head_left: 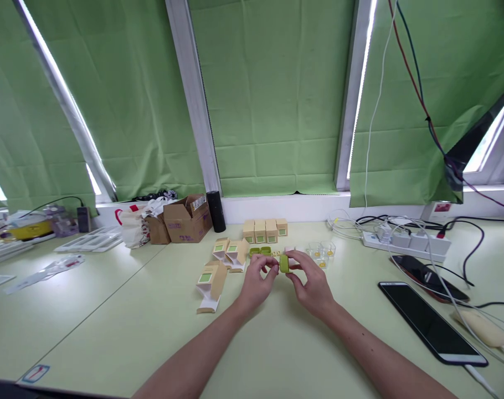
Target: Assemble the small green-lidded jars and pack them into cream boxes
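Observation:
A small olive-green square case (284,264) is pinched between the thumb and fingers of my right hand (312,285). My left hand (258,282) is closed in a pinch at the case's left side; whatever is between its fingertips is too small to make out. Just behind my left hand lie more green cases (261,251), with tiny yellow pieces (276,253) beside them. Clear plastic cups (322,254) with yellow bits in them stand beyond my right hand. To the left are unfolded cardboard boxes (211,282) with green labels.
Several closed small boxes (265,230) stand in a row at the back. Farther left are a brown carton (188,219) and a black cylinder (216,211). On the right lie a phone (430,318), a power strip (405,244) and tangled cables.

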The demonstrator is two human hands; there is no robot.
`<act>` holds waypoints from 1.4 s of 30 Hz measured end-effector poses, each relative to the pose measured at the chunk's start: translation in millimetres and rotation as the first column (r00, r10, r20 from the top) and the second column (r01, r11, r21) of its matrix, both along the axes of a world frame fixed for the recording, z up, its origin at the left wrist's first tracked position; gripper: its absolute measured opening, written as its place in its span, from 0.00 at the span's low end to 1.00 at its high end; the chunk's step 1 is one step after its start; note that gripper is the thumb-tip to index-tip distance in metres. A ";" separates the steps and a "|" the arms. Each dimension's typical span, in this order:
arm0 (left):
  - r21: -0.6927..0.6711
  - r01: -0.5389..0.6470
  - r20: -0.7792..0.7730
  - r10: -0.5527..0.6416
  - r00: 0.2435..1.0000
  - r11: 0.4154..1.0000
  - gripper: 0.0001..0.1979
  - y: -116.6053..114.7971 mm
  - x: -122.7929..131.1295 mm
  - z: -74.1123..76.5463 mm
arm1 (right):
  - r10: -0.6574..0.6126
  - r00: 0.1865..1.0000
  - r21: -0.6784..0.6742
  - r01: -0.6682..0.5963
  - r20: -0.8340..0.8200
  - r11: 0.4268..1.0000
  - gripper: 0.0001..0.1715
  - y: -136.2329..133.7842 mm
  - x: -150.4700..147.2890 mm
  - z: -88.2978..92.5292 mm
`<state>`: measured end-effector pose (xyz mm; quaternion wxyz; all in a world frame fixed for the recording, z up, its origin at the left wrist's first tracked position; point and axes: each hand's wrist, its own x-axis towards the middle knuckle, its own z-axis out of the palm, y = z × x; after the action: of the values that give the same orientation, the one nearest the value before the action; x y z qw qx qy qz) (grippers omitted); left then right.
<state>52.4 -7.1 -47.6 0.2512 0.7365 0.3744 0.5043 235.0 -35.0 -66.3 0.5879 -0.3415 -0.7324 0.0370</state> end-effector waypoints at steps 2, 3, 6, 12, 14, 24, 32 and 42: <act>-0.022 0.014 0.011 -0.014 1.000 1.000 0.06 0.7 0.9 -0.8 | 0.011 1.000 0.000 -0.011 0.004 1.000 0.28 0.0 -0.6 -0.6; -0.031 0.019 0.017 -0.018 1.000 0.999 0.06 0.9 1.2 -1.1 | 0.014 1.000 0.000 -0.014 0.007 1.000 0.29 0.0 -0.8 -1.0; -0.044 0.025 0.031 -0.024 0.999 0.999 0.06 1.5 1.7 -1.5 | 0.022 1.000 0.006 -0.022 0.012 1.000 0.29 0.6 -1.0 -2.3; -0.048 0.037 0.028 -0.035 0.999 0.998 0.06 1.2 1.5 -0.6 | 0.035 0.999 0.013 -0.036 0.015 0.999 0.30 1.1 -0.8 -3.0; -0.054 0.044 0.031 -0.043 0.999 0.998 0.06 0.8 1.3 0.1 | 0.036 0.999 0.014 -0.036 0.013 0.999 0.30 1.1 -1.0 -2.8; -0.071 0.049 0.039 -0.046 0.998 0.996 0.06 -1.1 0.4 3.2 | 0.034 0.999 0.006 -0.034 0.003 0.999 0.27 1.3 -2.1 -2.5; -0.064 0.050 0.031 -0.048 0.998 0.997 0.06 -2.7 -0.8 6.1 | 0.042 0.999 -0.008 -0.042 0.003 0.999 0.27 0.7 -2.4 -1.0; -0.065 0.038 0.034 -0.036 0.999 0.997 0.07 -1.9 -0.5 5.4 | 0.052 0.999 -0.016 -0.052 -0.003 0.998 0.28 1.3 -2.6 -1.7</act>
<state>51.8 -8.9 -42.2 0.2907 0.7264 0.3729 0.4988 232.4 -33.7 -68.0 0.5847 -0.3270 -0.7401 0.0588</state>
